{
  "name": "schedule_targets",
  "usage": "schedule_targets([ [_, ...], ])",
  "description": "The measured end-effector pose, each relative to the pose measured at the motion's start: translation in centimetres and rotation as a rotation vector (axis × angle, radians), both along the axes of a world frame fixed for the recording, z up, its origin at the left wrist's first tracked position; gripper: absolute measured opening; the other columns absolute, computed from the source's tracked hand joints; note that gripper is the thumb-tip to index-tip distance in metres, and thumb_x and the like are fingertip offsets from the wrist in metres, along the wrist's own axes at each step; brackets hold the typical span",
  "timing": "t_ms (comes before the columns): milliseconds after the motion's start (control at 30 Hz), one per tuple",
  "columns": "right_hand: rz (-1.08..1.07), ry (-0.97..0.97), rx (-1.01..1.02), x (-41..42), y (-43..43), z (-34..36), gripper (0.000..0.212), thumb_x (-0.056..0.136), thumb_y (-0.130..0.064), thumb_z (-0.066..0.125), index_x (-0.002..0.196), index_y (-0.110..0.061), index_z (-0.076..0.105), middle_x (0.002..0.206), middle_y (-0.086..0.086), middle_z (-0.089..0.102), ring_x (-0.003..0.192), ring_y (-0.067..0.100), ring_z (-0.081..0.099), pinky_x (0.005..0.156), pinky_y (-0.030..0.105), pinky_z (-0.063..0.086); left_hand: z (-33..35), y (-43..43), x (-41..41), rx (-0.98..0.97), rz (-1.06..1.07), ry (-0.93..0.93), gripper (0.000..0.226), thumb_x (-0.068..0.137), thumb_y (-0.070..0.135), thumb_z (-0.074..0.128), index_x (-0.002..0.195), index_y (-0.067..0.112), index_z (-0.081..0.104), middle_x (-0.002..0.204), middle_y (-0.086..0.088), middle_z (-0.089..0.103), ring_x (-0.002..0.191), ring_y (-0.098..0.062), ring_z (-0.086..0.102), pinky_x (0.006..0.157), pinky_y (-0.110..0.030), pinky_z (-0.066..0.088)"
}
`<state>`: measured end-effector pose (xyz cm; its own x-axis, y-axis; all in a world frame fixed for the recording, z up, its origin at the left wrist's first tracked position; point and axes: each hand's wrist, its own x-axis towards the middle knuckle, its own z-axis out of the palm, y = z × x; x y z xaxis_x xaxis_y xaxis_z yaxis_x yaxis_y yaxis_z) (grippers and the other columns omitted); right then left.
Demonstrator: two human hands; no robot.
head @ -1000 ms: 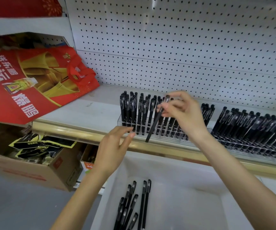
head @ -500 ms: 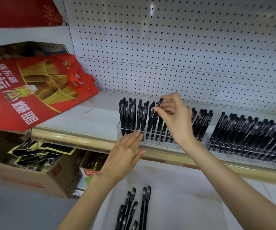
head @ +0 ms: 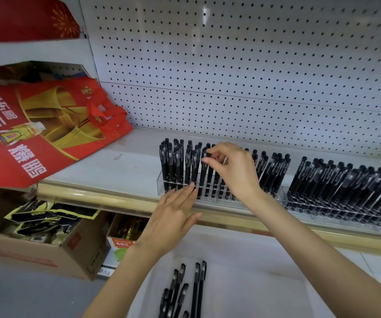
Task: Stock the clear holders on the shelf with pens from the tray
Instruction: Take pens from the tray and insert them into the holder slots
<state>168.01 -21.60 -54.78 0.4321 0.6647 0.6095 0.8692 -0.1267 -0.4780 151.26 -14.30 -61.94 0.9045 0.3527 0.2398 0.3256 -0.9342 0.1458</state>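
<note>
— So, where is the slim black capped pen (head: pixel 201 174)?

— Upright in the clear plastic holder (head: pixel 162 184) at the front edge of the white shelf (head: pixel 116 166); the right hand (head: pixel 235 171) pinches its cap between narrow fingers (head: pixel 207 160).

— And the left hand (head: pixel 173 216)?

— Flat and spread, holding nothing, fingertips touching the holder's front wall.

— The rest?

— Loose black pens (head: pixel 185 292) lie at the left side of the white tray (head: pixel 253 290) below. A second clear holder (head: pixel 304 206) sits just beside, towards the shelf's right end.
</note>
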Motion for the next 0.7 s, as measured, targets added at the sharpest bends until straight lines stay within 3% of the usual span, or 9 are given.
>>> schedule_targets([
  [233,0.028,-0.037,-0.034,-0.2,0.1,0.1,0.026,0.083,-0.024,0.072,0.109,-0.018,0.071,0.08,-0.006,0.063,0.066,0.007,0.053,0.071,0.036,0.055,-0.1,0.3,0.0,0.014,-0.016,0.004,0.063,0.096,0.051,0.026,0.139,0.011,0.047,0.147,-0.006,0.043,0.134,-0.017,0.043,0.111,-0.035,0.023],
  [433,0.071,-0.027,-0.085,-0.4,-0.5,0.5,0.032,0.088,-0.025,0.067,0.12,-0.022,0.066,0.084,-0.009,0.062,0.067,0.01,0.056,0.076,0.033,0.054,0.3,0.4,-0.1,-0.001,-0.042,-0.024,0.076,0.09,0.059,0.01,0.147,0.014,0.032,0.156,-0.002,0.026,0.143,-0.014,0.026,0.113,-0.027,0.004],
  [600,0.104,-0.11,-0.108,-0.5,-2.0,0.8,0.037,0.093,-0.026,0.06,0.129,-0.027,0.059,0.087,-0.01,0.059,0.059,-0.002,0.045,0.071,0.024,0.047,0.5,0.1,-0.8,-0.029,-0.029,-0.067,0.076,0.091,0.061,0.009,0.149,0.016,0.028,0.156,0.0,0.025,0.143,-0.012,0.025,0.114,-0.025,0.006],
  [700,0.115,-0.207,-0.167,-0.6,-4.0,0.4,0.037,0.093,-0.032,0.057,0.129,-0.026,0.059,0.091,-0.007,0.062,0.062,0.005,0.052,0.069,0.032,0.055,0.2,-0.7,-1.6,-0.06,-0.03,-0.06,0.07,0.093,0.059,0.016,0.15,0.02,0.025,0.157,0.004,0.022,0.144,-0.01,0.02,0.114,-0.021,0.001],
])
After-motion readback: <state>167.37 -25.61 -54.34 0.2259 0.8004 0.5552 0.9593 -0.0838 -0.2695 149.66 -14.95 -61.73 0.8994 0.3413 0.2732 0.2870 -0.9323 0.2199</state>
